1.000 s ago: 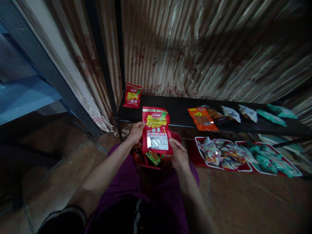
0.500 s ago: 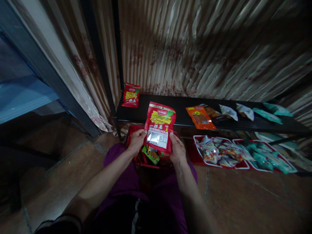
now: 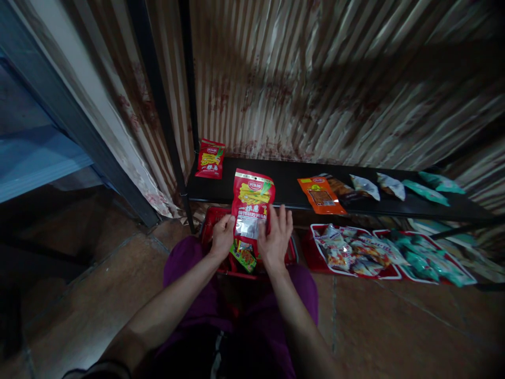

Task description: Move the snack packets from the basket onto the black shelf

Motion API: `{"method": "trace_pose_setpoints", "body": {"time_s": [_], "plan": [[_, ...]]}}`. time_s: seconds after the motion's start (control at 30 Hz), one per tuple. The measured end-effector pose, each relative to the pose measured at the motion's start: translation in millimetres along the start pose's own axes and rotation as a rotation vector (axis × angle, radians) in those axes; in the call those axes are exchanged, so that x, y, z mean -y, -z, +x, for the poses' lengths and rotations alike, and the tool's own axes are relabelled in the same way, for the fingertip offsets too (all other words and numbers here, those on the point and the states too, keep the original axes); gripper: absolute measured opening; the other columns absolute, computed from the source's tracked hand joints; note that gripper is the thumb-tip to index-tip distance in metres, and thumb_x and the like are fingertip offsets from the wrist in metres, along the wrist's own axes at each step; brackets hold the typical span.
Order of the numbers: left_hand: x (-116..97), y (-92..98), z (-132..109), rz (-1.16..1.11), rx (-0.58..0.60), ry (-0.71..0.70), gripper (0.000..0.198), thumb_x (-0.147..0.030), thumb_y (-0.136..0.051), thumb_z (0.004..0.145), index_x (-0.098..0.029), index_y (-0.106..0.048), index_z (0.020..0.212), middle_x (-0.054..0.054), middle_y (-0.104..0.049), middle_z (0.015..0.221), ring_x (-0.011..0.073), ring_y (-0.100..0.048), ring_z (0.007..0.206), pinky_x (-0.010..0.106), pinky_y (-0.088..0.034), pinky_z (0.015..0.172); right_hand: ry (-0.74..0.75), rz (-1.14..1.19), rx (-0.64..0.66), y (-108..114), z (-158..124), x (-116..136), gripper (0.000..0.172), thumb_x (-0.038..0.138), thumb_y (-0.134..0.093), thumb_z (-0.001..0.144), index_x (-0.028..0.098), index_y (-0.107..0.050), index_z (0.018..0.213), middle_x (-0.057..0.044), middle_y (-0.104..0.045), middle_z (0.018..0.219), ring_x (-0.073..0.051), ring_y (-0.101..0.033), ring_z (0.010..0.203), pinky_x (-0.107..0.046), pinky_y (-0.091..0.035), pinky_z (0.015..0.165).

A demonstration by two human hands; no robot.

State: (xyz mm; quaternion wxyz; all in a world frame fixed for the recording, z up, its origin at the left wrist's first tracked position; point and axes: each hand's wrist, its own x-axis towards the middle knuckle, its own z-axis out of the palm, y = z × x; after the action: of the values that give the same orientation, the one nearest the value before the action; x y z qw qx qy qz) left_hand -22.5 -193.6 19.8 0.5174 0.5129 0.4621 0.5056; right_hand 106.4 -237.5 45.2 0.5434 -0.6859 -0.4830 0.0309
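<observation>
A red snack bag point(image 3: 252, 197) with yellow sticks pictured on it is held upright over a red basket point(image 3: 211, 217) between my knees. My left hand point(image 3: 223, 234) is closed on the bag's lower left edge, thumb in front. My right hand point(image 3: 275, 237) lies against the lower right of its front, with fingers stretched and spread. Inside the basket, a green packet point(image 3: 243, 255) shows below the bag; the other contents are mostly hidden. A matching red bag point(image 3: 210, 159) leans upright at the left end of the black shelf point(image 3: 284, 192).
Along the shelf's right part lie an orange packet point(image 3: 321, 196), white packets point(image 3: 365, 187) and teal packets point(image 3: 426, 192). Below stand red baskets with silvery packs point(image 3: 339, 252) and teal packs point(image 3: 430, 260). A black post point(image 3: 168, 110) rises at left, before a striped curtain point(image 3: 244, 79).
My right hand has let go of the bag's right edge and moved across its front, fingers opening out. My left hand keeps its grip. The view has shifted slightly.
</observation>
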Motion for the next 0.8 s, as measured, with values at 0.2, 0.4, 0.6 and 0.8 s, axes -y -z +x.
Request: {"method": "trace_pose_setpoints", "body": {"time_s": [0.2,0.4,0.6,0.8], "plan": [[-13,-2.5,-19,0.058,0.006,-0.151,0.018,-0.034,-0.053,0.086,-0.026,-0.069,0.088,0.004,-0.069,0.098,0.0214,-0.060,0.098,0.028,-0.042,0.088,-0.130,0.264,0.287,-17,-9,15,0.057,0.051,-0.044,0.089,0.026,-0.042,0.140,-0.003,-0.035,0.151,-0.018,-0.028,0.141,-0.039,-0.018,0.117],[-14,-15.9,-40,0.360,0.098,-0.250,0.037,-0.020,-0.050,0.084,-0.025,-0.063,0.118,0.007,-0.057,0.133,0.0251,-0.048,0.126,0.043,-0.032,0.110,-0.509,0.621,0.266,-26,-17,21,0.070,0.066,-0.050,0.079,0.024,-0.048,0.136,-0.004,-0.054,0.137,-0.019,-0.045,0.129,-0.031,-0.033,0.108],[-7,-23.7,-53,0.798,0.114,-0.414,0.048,-0.015,-0.044,0.081,-0.014,-0.058,0.127,0.010,-0.054,0.136,0.0268,-0.046,0.129,0.047,-0.037,0.108,-0.711,0.801,0.233,-29,-21,9,0.066,0.063,-0.062,0.071,0.022,-0.061,0.122,-0.004,-0.067,0.116,-0.022,-0.059,0.110,-0.035,-0.042,0.100],[-6,-22.6,-59,0.834,0.169,-0.421,0.050,-0.021,-0.044,0.082,-0.014,-0.055,0.130,0.010,-0.047,0.142,0.0288,-0.041,0.132,0.049,-0.038,0.105,-0.731,0.781,0.252,-31,-16,-12,0.058,0.061,-0.063,0.070,0.020,-0.066,0.111,-0.004,-0.070,0.110,-0.022,-0.059,0.112,-0.036,-0.043,0.100]]}}
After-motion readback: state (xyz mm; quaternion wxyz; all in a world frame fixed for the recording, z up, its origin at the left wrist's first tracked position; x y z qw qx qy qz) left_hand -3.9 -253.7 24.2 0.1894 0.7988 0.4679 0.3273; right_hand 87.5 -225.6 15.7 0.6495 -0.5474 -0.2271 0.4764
